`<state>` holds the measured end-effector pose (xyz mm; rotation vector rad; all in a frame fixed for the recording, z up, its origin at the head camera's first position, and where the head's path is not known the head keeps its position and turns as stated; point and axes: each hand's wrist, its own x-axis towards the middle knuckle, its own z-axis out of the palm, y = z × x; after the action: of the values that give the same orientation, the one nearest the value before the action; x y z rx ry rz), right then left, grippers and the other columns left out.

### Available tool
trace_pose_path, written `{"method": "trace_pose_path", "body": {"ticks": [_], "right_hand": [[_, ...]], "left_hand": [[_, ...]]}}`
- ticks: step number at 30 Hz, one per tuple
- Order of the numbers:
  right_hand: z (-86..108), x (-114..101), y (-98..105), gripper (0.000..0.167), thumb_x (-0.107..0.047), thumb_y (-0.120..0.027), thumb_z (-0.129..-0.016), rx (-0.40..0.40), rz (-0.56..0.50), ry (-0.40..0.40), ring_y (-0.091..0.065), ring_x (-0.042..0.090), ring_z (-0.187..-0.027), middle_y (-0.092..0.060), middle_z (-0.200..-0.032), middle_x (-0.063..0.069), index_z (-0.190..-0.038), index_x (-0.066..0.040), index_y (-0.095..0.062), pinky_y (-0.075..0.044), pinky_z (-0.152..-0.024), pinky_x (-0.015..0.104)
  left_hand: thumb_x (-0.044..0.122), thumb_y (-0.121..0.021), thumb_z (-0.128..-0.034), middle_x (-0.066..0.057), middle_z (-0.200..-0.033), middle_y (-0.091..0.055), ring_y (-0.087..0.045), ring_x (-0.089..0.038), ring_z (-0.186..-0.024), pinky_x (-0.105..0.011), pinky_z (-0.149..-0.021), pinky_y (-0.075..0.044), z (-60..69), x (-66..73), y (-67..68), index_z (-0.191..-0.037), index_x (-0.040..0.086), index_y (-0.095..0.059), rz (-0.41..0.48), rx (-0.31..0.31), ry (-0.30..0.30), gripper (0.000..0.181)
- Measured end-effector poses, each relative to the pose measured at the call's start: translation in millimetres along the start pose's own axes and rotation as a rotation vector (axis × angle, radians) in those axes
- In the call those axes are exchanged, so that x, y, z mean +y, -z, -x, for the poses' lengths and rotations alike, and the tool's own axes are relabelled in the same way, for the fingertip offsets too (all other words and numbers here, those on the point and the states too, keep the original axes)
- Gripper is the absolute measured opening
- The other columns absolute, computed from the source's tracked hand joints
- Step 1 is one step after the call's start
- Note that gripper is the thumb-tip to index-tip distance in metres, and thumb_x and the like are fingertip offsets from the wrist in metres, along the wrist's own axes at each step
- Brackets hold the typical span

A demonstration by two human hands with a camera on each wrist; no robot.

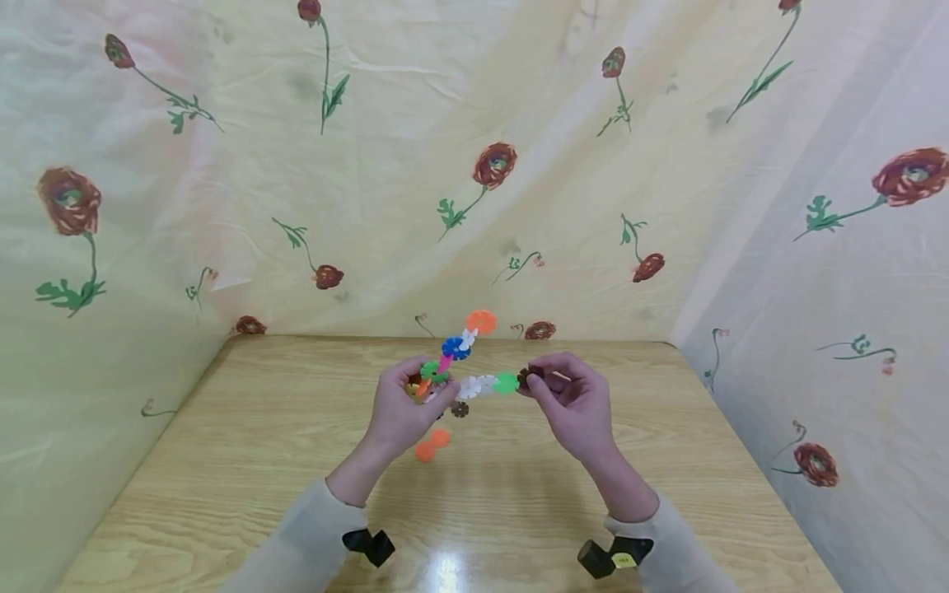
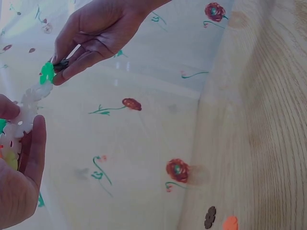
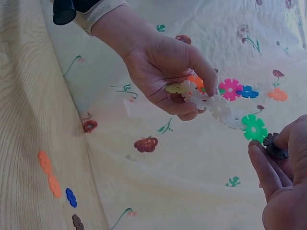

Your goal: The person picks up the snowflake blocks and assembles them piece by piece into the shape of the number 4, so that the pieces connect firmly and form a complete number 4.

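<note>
Both hands hold a joined chain of notched plastic snowflake discs above the table. My left hand (image 1: 400, 412) grips its middle, around white, yellow and orange discs partly hidden by the fingers. From there one branch rises through a pink disc (image 3: 230, 89) and a blue disc (image 1: 455, 348) to an orange disc (image 1: 481, 321). The other branch runs right through white discs (image 1: 470, 387) to a bright green disc (image 3: 254, 127). At that end my right hand (image 1: 574, 403) pinches a dark brown disc (image 3: 276, 146), which meets the green disc's edge.
On the wooden table (image 1: 259, 461) below the hands lie two orange discs (image 1: 426, 451), a loose brown disc (image 1: 460, 409) and a blue disc (image 3: 71, 197). Flower-patterned cloth (image 1: 400, 206) hangs behind the table and at both sides.
</note>
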<state>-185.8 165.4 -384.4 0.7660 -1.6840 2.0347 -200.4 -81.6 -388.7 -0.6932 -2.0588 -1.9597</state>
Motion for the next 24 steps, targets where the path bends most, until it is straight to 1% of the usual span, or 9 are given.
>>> {"method": "trace_pose_path", "body": {"ticks": [2, 4, 9, 11, 13, 16, 19, 21, 24], "right_hand": [[0.2, -0.2, -0.6, 0.026, 0.027, -0.059, -0.091, -0.003, -0.005, 0.0, -0.079, 0.01, -0.089, -0.074, -0.1, 0.0, -0.107, 0.01, -0.07, -0.066, -0.077, 0.029], [0.4, -0.3, -0.8, 0.024, 0.027, -0.059, -0.091, -0.007, -0.007, 0.0, -0.079, 0.01, -0.088, -0.075, -0.1, 0.0, -0.106, 0.012, -0.069, -0.066, -0.077, 0.028], [0.5, -1.7, -0.2, 0.015, 0.025, -0.061, -0.092, -0.02, 0.051, 0.002, -0.079, 0.009, -0.087, -0.078, -0.1, -0.002, -0.106, 0.022, -0.063, -0.066, -0.077, 0.028], [0.6, -2.3, 1.8, 0.014, 0.025, -0.061, -0.092, -0.034, 0.072, 0.008, -0.079, 0.009, -0.087, -0.078, -0.101, -0.002, -0.106, 0.024, -0.062, -0.066, -0.077, 0.028], [0.6, -3.0, 4.5, 0.013, 0.023, -0.061, -0.093, -0.055, 0.08, 0.006, -0.078, 0.009, -0.087, -0.078, -0.101, -0.002, -0.107, 0.022, -0.063, -0.066, -0.078, 0.028], [-0.4, -5.4, 8.5, 0.011, 0.02, -0.062, -0.096, -0.079, 0.082, -0.029, -0.078, 0.01, -0.087, -0.077, -0.101, -0.002, -0.106, 0.021, -0.064, -0.066, -0.077, 0.029], [-1.7, -7.8, 11.0, 0.01, 0.017, -0.063, -0.097, -0.101, 0.092, -0.067, -0.079, 0.01, -0.087, -0.077, -0.1, -0.003, -0.106, 0.02, -0.064, -0.066, -0.077, 0.03], [-2.3, -8.2, 12.9, 0.009, 0.017, -0.063, -0.097, -0.116, 0.094, -0.077, -0.079, 0.009, -0.086, -0.077, -0.1, -0.003, -0.106, 0.02, -0.064, -0.066, -0.077, 0.03], [-3.7, -7.8, 15.2, 0.009, 0.018, -0.064, -0.096, -0.146, 0.079, -0.066, -0.079, 0.009, -0.085, -0.078, -0.101, -0.003, -0.105, 0.016, -0.066, -0.066, -0.077, 0.03]], "left_hand": [[0.001, -0.078, -0.0921, -0.024, -0.08, -0.071, -0.071, -0.008, -0.065, -0.021, -0.054, -0.053, 0.1, -1.1, -0.1, -0.09, -0.003, -0.072, 0.015, -0.006, 0.007, 0.007], [0.001, -0.077, -0.0925, -0.025, -0.082, -0.071, -0.074, -0.01, -0.068, -0.022, -0.057, -0.057, 0.0, -2.0, -0.2, -0.089, -0.004, -0.071, 0.027, -0.012, 0.013, 0.008], [0.001, -0.078, -0.0913, -0.025, -0.087, -0.074, -0.073, -0.007, -0.07, -0.023, -0.064, -0.061, 0.2, -0.4, -0.5, -0.091, -0.004, -0.074, 0.032, -0.026, 0.028, 0.007], [0.002, -0.08, -0.0906, -0.025, -0.089, -0.076, -0.07, -0.005, -0.068, -0.02, -0.062, -0.059, 0.2, 0.3, -0.6, -0.092, -0.005, -0.075, 0.039, -0.038, 0.039, 0.008], [0.001, -0.081, -0.09, -0.027, -0.091, -0.077, -0.071, -0.005, -0.067, -0.02, -0.063, -0.06, -0.2, 1.1, -1.2, -0.093, -0.006, -0.077, 0.07, -0.051, 0.063, 0.009], [0.0, -0.082, -0.0898, -0.03, -0.092, -0.077, -0.073, -0.007, -0.067, -0.025, -0.066, -0.064, -1.1, 0.8, -1.9, -0.094, -0.008, -0.077, 0.112, -0.075, 0.09, 0.01], [-0.002, -0.08, -0.0905, -0.034, -0.093, -0.075, -0.079, -0.012, -0.072, -0.036, -0.073, -0.067, -1.8, 0.7, -2.5, -0.097, -0.012, -0.076, 0.169, -0.094, 0.112, 0.012], [-0.003, -0.079, -0.0911, -0.035, -0.094, -0.075, -0.08, -0.013, -0.073, -0.038, -0.074, -0.068, -1.9, 0.6, -2.6, -0.098, -0.013, -0.075, 0.19, -0.1, 0.113, 0.013], [-0.005, -0.078, -0.0916, -0.036, -0.093, -0.074, -0.079, -0.012, -0.072, -0.038, -0.074, -0.068, -1.7, 0.2, -3.1, -0.098, -0.014, -0.074, 0.205, -0.096, 0.105, 0.012]]}}
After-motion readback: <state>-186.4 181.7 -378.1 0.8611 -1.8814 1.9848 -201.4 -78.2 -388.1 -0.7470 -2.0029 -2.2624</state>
